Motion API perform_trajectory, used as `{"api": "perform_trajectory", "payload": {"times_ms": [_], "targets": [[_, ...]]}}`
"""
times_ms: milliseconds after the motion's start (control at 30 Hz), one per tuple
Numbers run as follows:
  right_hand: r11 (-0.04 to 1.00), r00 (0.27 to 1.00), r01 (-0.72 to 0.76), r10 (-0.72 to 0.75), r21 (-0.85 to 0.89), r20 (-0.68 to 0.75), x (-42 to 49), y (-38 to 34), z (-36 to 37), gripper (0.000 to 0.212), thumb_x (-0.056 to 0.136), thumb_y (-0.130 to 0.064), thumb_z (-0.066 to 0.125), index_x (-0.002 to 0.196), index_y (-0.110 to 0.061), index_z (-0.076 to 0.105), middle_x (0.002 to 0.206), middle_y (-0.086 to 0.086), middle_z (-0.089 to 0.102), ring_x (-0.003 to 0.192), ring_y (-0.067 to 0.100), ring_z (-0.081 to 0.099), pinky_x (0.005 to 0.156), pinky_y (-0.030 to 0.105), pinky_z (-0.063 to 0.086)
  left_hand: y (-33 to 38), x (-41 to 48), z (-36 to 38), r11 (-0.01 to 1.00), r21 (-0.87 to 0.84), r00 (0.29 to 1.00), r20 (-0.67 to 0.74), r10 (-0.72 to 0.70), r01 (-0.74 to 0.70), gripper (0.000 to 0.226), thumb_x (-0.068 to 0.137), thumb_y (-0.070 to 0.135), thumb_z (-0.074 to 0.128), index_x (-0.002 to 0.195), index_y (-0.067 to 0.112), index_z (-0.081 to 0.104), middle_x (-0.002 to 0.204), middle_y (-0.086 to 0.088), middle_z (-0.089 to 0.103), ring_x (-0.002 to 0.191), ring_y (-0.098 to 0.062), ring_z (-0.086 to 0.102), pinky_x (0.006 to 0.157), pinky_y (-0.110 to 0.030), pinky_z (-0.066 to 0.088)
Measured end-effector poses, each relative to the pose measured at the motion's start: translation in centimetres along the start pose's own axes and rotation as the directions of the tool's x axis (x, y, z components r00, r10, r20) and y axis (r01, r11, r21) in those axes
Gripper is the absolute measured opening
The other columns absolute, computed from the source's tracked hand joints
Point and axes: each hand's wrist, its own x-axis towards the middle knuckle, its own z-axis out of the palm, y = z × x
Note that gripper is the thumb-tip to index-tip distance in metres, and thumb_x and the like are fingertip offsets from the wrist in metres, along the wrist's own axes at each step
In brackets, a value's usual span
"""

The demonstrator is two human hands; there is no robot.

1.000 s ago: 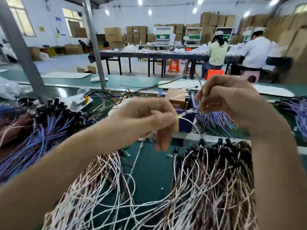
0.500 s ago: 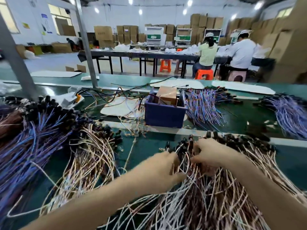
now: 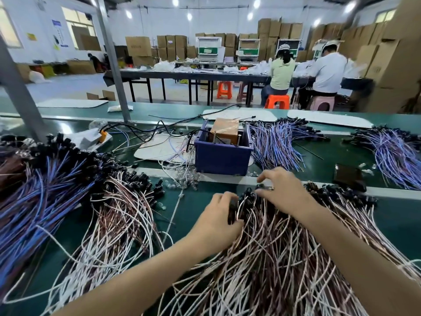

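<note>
A big pile of brown and white wires (image 3: 273, 258) with black connectors at their far ends lies on the green bench in front of me. My left hand (image 3: 218, 221) lies on the pile's left side, its fingers curled round a black connector (image 3: 233, 207). My right hand (image 3: 284, 190) is over the pile's far end, palm down. Its thumb and fingertips pinch another black connector (image 3: 260, 187) among the cluster. Both forearms reach in from the lower edge.
A second brown and white wire pile (image 3: 118, 215) lies to the left, beside blue wires (image 3: 34, 201). Behind my hands stands a blue bin (image 3: 223, 156) holding a cardboard box (image 3: 224, 130). More blue wires (image 3: 278, 144) lie beyond, and a dark flat object (image 3: 348, 176) at right. People sit at far tables.
My hands have come down from in front of my face, where they held a thin wire, onto the wire pile. Since half a second ago they have taken hold of connectors at its far end.
</note>
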Motion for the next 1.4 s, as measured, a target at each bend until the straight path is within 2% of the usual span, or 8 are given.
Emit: {"api": "perform_trajectory", "payload": {"times_ms": [167, 300, 667, 900, 1033, 1133, 1233, 1400], "targets": [[0.984, 0.958, 0.144, -0.114, -0.100, 0.263, 0.7, -0.9, 2.3, 0.083, 0.076, -0.047, 0.072, 0.147, -0.027, 0.033, 0.152, 0.000, 0.034, 0.141, 0.021, 0.025, 0.115, 0.044, 0.024, -0.2, 2.6, 1.1, 0.997, 0.049, 0.998, 0.031, -0.063, 0.061, 0.054, 0.086, 0.007, 0.054, 0.138, 0.014, 0.044, 0.126, -0.012, 0.055, 0.120, -0.028, 0.050, 0.100, -0.033, 0.039], [0.970, 0.939, 0.176, -0.114, -0.168, 0.325, 0.9, -1.0, 3.7, 0.093, 0.074, -0.056, 0.067, 0.151, -0.030, 0.021, 0.154, -0.002, 0.029, 0.144, 0.021, 0.016, 0.114, 0.047, 0.015, -0.5, 2.3, 1.3, 0.997, 0.047, 0.996, -0.064, -0.062, 0.065, 0.040, 0.085, 0.001, 0.051, 0.124, 0.009, 0.058, 0.120, -0.012, 0.061, 0.113, -0.027, 0.055, 0.090, -0.022, 0.037], [0.941, 0.933, 0.303, -0.261, -0.152, 0.246, 0.4, -0.5, 3.5, 0.041, 0.083, -0.040, 0.059, 0.125, -0.038, 0.058, 0.129, -0.007, 0.048, 0.124, 0.015, 0.041, 0.103, 0.036, 0.029, -0.4, -2.3, 2.6, 0.994, 0.099, 0.982, 0.182, -0.058, 0.040, 0.068, 0.089, -0.010, 0.031, 0.153, 0.010, 0.018, 0.155, -0.009, 0.030, 0.143, -0.019, 0.027, 0.116, -0.025, 0.021], [0.899, 0.917, 0.378, -0.331, -0.220, 0.222, -0.7, -0.6, 4.6, 0.047, 0.096, -0.042, 0.036, 0.143, -0.044, 0.038, 0.158, -0.014, 0.019, 0.146, 0.008, 0.008, 0.119, 0.043, 0.001, 0.8, -3.1, 2.4, 0.995, 0.099, 0.967, 0.254, -0.021, -0.004, 0.071, 0.091, -0.006, 0.033, 0.153, 0.006, 0.001, 0.162, -0.009, 0.001, 0.149, -0.017, 0.002, 0.114, -0.015, -0.001], [0.833, 0.889, 0.427, -0.315, -0.351, 0.334, -1.3, -0.9, 5.7, 0.045, 0.102, -0.047, 0.017, 0.146, -0.048, 0.027, 0.159, -0.020, 0.012, 0.148, 0.007, 0.001, 0.117, 0.045, -0.007, 0.2, -2.9, 0.9, 0.994, 0.094, 0.957, 0.291, 0.019, -0.049, 0.046, 0.096, 0.012, 0.042, 0.141, 0.006, 0.043, 0.150, -0.012, 0.039, 0.135, -0.028, 0.036, 0.114, -0.028, 0.026], [0.831, 0.888, 0.418, -0.288, -0.367, 0.358, -1.4, -0.9, 5.8, 0.046, 0.102, -0.048, 0.016, 0.148, -0.047, 0.023, 0.159, -0.020, 0.011, 0.148, 0.008, 0.000, 0.117, 0.046, -0.007, -1.9, -2.0, -3.4, 0.982, 0.177, 0.995, 0.085, 0.054, -0.069, 0.029, 0.093, 0.022, 0.051, 0.114, 0.015, 0.070, 0.119, -0.002, 0.068, 0.113, -0.017, 0.059, 0.100, -0.028, 0.042], [0.836, 0.887, 0.411, -0.276, -0.364, 0.370, -1.1, -1.2, 5.8, 0.046, 0.102, -0.050, 0.016, 0.148, -0.047, 0.023, 0.159, -0.021, 0.012, 0.148, 0.009, 0.001, 0.118, 0.047, -0.006, -5.8, 0.6, -8.9, 0.864, 0.490, 0.984, -0.173, -0.032, 0.114, 0.029, 0.094, 0.023, 0.051, 0.119, 0.014, 0.064, 0.116, -0.005, 0.065, 0.111, -0.022, 0.058, 0.096, -0.037, 0.047], [0.844, 0.889, 0.408, -0.282, -0.348, 0.361, -1.0, -1.2, 6.2, 0.046, 0.101, -0.051, 0.016, 0.147, -0.048, 0.024, 0.158, -0.021, 0.013, 0.148, 0.008, 0.003, 0.118, 0.047, -0.006, -10.7, 2.3, -11.6, 0.451, 0.820, 0.916, -0.200, -0.348, 0.351, 0.035, 0.096, 0.016, 0.051, 0.129, 0.010, 0.044, 0.131, -0.010, 0.051, 0.119, -0.029, 0.053, 0.090, -0.037, 0.046]]}}
